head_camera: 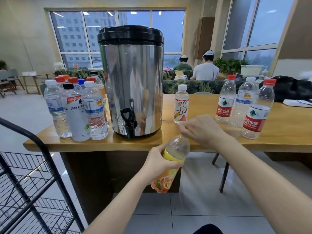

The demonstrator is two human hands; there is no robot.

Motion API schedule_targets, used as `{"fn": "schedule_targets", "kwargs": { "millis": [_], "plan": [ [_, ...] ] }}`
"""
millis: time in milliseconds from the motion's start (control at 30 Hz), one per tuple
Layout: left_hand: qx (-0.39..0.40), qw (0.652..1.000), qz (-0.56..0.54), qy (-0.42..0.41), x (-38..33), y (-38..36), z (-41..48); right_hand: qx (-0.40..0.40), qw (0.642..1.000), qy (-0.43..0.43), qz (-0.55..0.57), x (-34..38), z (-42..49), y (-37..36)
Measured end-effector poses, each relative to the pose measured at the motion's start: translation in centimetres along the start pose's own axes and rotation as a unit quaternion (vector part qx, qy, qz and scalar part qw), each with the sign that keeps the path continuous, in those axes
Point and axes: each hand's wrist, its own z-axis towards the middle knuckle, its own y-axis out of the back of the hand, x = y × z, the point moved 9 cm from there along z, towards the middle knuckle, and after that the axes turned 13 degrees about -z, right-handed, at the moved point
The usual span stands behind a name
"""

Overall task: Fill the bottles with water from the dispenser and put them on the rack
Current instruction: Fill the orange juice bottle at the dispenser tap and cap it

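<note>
My left hand (159, 162) grips a clear bottle with a yellow and orange fruit label (170, 164) round its middle, tilted, below the table edge. My right hand (200, 128) curls over the bottle's neck, fingers round its top; the cap is hidden. The steel water dispenser (130, 81) with a black lid stands on the wooden table (287, 132), its black tap (129, 122) over the front edge, left of the bottle. A black wire rack (33, 174) stands at the lower left.
Several capped bottles (76, 105) cluster left of the dispenser. A small white-capped bottle (181, 103) and three more bottles (244, 105) stand to its right. A black bag (290, 88) lies at the far right. Two people sit beyond the table.
</note>
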Motion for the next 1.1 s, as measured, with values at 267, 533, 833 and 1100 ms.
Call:
{"fn": "schedule_targets", "kwargs": {
  "millis": [267,533,833,1100],
  "plan": [
    [0.097,0.991,-0.069,0.062,-0.9,-1.9,0.4,-0.052,0.996,0.038,0.069,-0.8,-0.4,2.0],
    [-0.124,0.971,0.149,-0.140,-5.4,-2.2,2.5,0.128,0.966,-0.224,-0.026,-6.9,0.5,0.4],
    [-0.101,0.985,0.063,-0.128,-8.3,-2.9,8.6,-0.044,0.977,-0.184,-0.101,-10.5,2.6,3.5],
    [-0.176,0.957,0.129,-0.192,-9.2,-3.6,12.0,0.015,0.936,-0.352,0.014,-14.7,2.7,-0.7]
  ]
}}
